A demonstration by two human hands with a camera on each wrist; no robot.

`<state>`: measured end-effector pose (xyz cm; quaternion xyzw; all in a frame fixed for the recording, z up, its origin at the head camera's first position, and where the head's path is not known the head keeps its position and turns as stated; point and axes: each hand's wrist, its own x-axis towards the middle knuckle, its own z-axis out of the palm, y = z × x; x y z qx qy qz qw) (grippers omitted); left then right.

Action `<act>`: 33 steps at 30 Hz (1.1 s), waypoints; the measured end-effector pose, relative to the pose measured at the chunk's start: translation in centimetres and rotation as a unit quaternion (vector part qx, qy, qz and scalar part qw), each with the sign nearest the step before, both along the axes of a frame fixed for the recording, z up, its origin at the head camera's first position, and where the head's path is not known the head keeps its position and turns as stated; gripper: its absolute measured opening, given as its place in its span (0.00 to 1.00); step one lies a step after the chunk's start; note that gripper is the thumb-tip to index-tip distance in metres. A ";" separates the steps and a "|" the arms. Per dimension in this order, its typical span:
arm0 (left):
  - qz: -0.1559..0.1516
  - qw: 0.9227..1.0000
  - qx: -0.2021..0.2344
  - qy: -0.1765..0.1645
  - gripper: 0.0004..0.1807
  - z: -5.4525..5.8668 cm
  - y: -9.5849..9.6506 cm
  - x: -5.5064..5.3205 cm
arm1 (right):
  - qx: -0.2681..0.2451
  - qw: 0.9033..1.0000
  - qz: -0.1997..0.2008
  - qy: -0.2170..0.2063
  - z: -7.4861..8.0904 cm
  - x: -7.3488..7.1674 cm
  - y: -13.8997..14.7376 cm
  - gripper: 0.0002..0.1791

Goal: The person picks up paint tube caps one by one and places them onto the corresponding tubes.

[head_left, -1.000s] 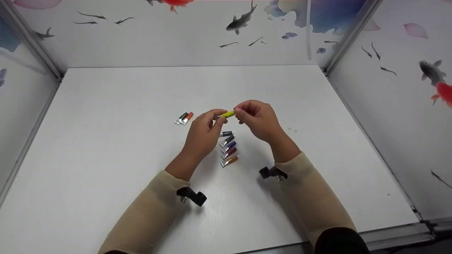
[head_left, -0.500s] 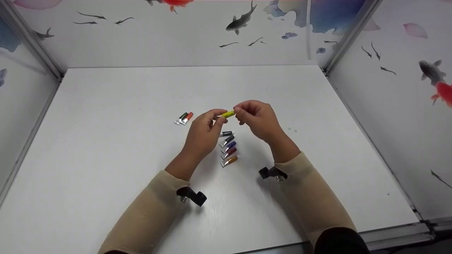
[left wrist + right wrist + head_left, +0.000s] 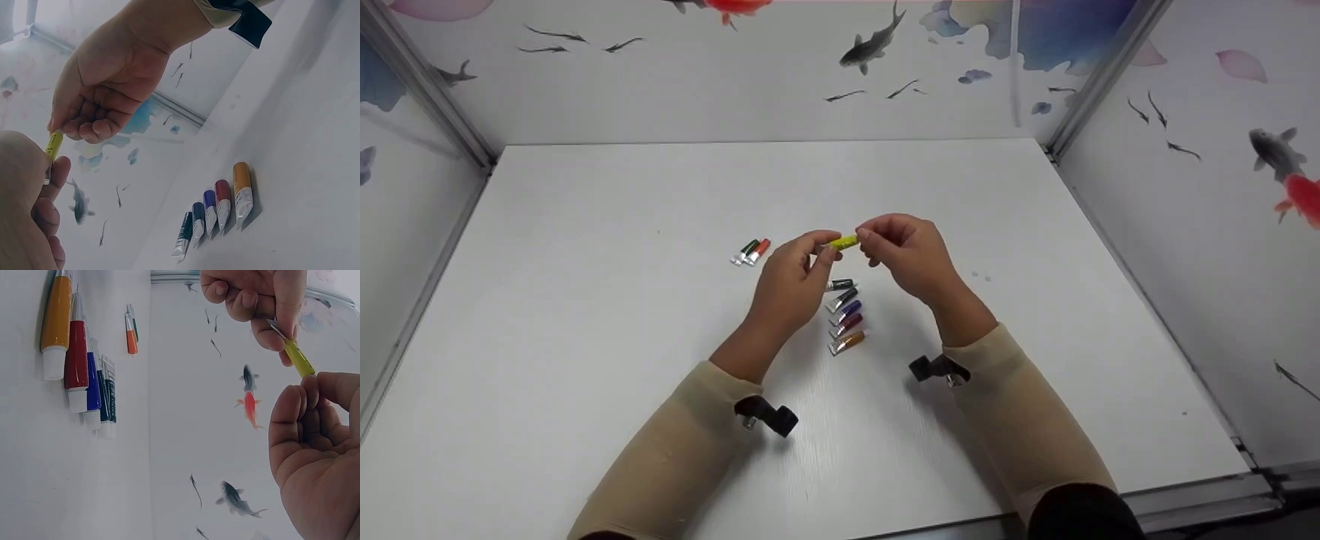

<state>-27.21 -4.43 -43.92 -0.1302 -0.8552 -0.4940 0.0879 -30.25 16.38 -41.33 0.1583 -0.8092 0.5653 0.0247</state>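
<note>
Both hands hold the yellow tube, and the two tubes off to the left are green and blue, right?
Not blue: the head view shows a green tube and an orange tube there. The left hand and right hand do both hold the yellow tube.

Tube (image 3: 845, 242) between hands (image 3: 790, 279) (image 3: 913, 258), above table (image 3: 607, 315)

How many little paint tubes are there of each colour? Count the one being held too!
Yellow tube, held: 1
Orange tube: 1
Green tube beside the orange one: 1
Ochre tube: 1
Red tube: 1
Blue-violet tube: 1
Very dark tubes, exact colours hard to tell: 2
Total: 8
</note>
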 end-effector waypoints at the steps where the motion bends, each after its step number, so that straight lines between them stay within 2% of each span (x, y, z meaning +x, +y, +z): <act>1: 0.005 1.000 -0.013 0.008 0.18 0.0 0.0 0.0 | 0.001 1.000 -0.001 0.000 0.0 0.0 0.0 0.12; 6: 0.034 0.993 -0.089 0.076 0.21 -0.1 0.1 0.0 | 0.003 1.000 -0.006 0.002 -0.1 0.1 0.0 0.12; 10: 0.046 0.985 -0.123 0.109 0.22 -0.1 0.2 0.0 | 0.001 1.000 -0.007 0.006 -0.1 0.2 0.0 0.11; 17: 0.063 0.980 -0.129 0.139 0.23 -0.3 0.0 0.0 | -0.017 1.000 -0.013 -0.005 -0.1 0.3 0.1 0.11; 25: 0.077 0.963 -0.169 0.196 0.19 -0.3 -0.1 -0.1 | -0.037 0.999 -0.009 -0.016 -0.1 0.3 0.1 0.11; 33: 0.085 0.954 -0.187 0.219 0.15 -0.4 -0.2 -0.5 | -0.028 0.999 -0.014 -0.016 -0.3 0.3 0.1 0.11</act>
